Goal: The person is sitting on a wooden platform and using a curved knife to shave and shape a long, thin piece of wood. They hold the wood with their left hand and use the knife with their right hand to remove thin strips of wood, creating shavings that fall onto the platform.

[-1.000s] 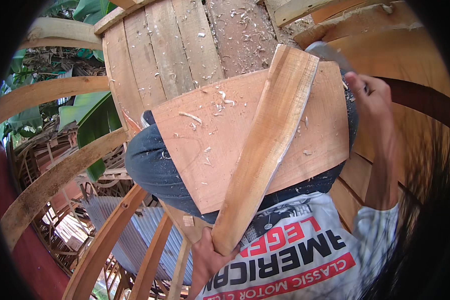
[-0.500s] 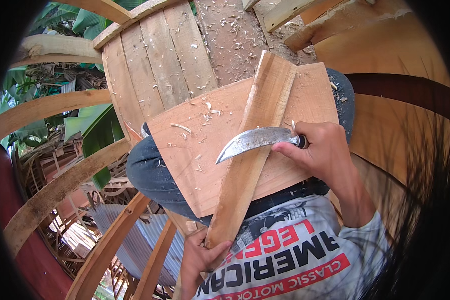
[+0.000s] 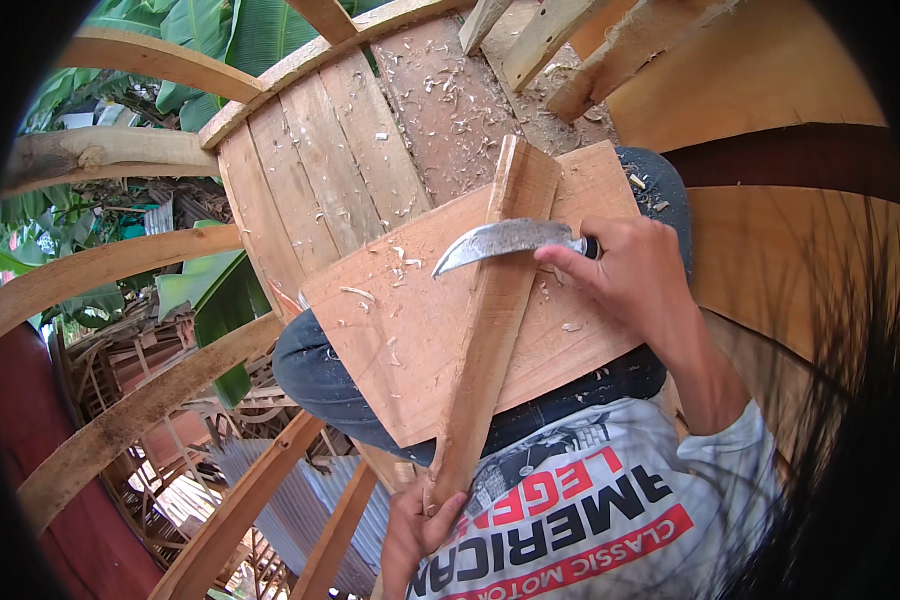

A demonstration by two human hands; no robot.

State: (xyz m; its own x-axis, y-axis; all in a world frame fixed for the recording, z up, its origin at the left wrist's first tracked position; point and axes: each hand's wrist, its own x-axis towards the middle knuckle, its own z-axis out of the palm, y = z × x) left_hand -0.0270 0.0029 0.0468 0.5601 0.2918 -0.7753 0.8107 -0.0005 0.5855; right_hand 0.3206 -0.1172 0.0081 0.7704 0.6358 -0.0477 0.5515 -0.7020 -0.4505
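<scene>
Across my lap lies a flat reddish board (image 3: 380, 330) with curled shavings on it. A long, narrow wooden plank (image 3: 485, 340) slants over this board, tilted so that a side edge shows. My left hand (image 3: 422, 520) grips the plank's near end, close to my shirt. In my right hand (image 3: 630, 265) is a knife with a curved, worn steel blade (image 3: 500, 240) and a dark handle, mostly hidden by my fingers. The blade crosses over the plank's upper part, its tip pointing left. Whether its edge touches the wood I cannot tell.
Slatted floor planks (image 3: 345, 160) strewn with shavings stretch out ahead. Curved wooden ribs (image 3: 120, 260) line the left, with banana leaves (image 3: 220, 290) and corrugated sheets (image 3: 280, 510) beyond. Wide curved boards (image 3: 790, 250) rise at the right, and rough timbers (image 3: 620, 60) stand at the far right.
The plank has been rolled onto its side, showing its edge more. My right hand and the knife have shifted slightly up in the picture. The whole view has turned a little.
</scene>
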